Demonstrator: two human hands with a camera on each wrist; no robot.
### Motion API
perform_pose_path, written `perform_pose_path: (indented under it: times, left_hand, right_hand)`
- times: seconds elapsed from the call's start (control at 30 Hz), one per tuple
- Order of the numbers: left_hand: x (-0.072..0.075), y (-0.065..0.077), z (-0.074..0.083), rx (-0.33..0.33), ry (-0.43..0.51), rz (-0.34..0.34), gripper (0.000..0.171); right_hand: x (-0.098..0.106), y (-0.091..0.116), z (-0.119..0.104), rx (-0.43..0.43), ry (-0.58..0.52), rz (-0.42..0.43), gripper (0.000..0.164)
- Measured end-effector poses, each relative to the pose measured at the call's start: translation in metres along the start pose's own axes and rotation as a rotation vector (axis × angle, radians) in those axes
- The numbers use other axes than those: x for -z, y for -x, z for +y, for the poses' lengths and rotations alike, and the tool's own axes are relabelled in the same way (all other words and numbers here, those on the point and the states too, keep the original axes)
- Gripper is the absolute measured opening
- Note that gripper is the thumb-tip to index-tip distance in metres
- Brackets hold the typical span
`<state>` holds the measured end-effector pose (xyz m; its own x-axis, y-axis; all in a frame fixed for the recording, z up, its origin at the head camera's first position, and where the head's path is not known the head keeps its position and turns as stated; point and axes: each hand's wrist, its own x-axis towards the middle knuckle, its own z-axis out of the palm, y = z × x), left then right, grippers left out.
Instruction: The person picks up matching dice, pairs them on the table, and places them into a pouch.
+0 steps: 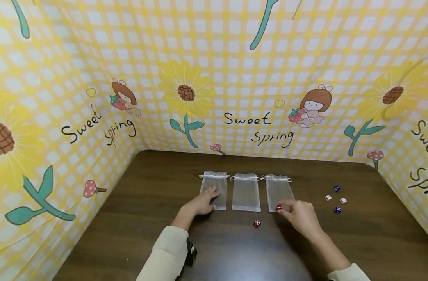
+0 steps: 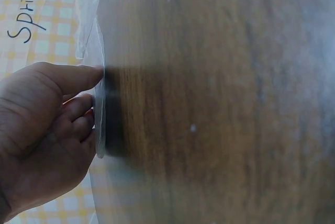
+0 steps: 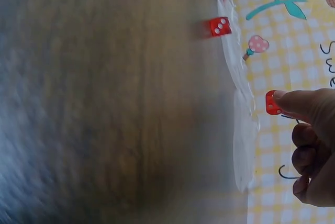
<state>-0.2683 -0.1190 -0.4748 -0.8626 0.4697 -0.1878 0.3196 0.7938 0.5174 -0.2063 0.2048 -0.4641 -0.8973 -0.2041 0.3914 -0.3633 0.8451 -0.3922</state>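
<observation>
Three sheer white drawstring pouches lie flat in a row on the table. My left hand [image 1: 201,201] rests on the left pouch [image 1: 220,197], its fingers spread over the mesh; the left wrist view shows the thumb at the pouch's near edge. Between thumb and fingertips, my right hand [image 1: 303,215] pinches a red die [image 3: 271,102], held above the lower end of the right pouch [image 1: 277,190]. Another red die [image 1: 257,224] lies on the table just in front of the middle pouch [image 1: 246,193].
To the right of the pouches, two blue dice, one a blue die [image 1: 336,188] at the back, and two white dice, including a white die [image 1: 343,200], sit on the dark wooden table [image 1: 157,234]. Yellow checked cloth [image 1: 214,78] walls the back and sides.
</observation>
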Motion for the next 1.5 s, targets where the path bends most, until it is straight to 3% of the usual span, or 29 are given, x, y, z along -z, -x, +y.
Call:
perform_pose_path:
  times: [0.27, 0.6, 0.73, 0.93, 1.5]
  left_hand:
    - [0.009, -0.004, 0.001, -0.013, 0.003, -0.005, 0.052]
    - [0.033, -0.019, 0.0, -0.018, -0.06, 0.017, 0.054]
    - [0.037, -0.022, 0.0, -0.016, -0.071, 0.02, 0.054]
    - [0.03, -0.018, 0.0, -0.011, -0.061, 0.01, 0.054]
    - [0.003, 0.0, 0.002, -0.035, -0.022, 0.0, 0.053]
  right_hand:
    - [-0.012, -0.001, -0.006, 0.018, 0.0, -0.048, 0.019]
    - [-0.019, -0.023, -0.011, 0.108, 0.019, -0.044, 0.016]
    - [-0.019, -0.026, -0.013, 0.114, 0.016, -0.062, 0.014]
    - [-0.021, -0.019, -0.015, 0.094, 0.002, -0.116, 0.015]
    - [-0.026, 0.009, -0.016, 0.053, 0.019, -0.146, 0.014]
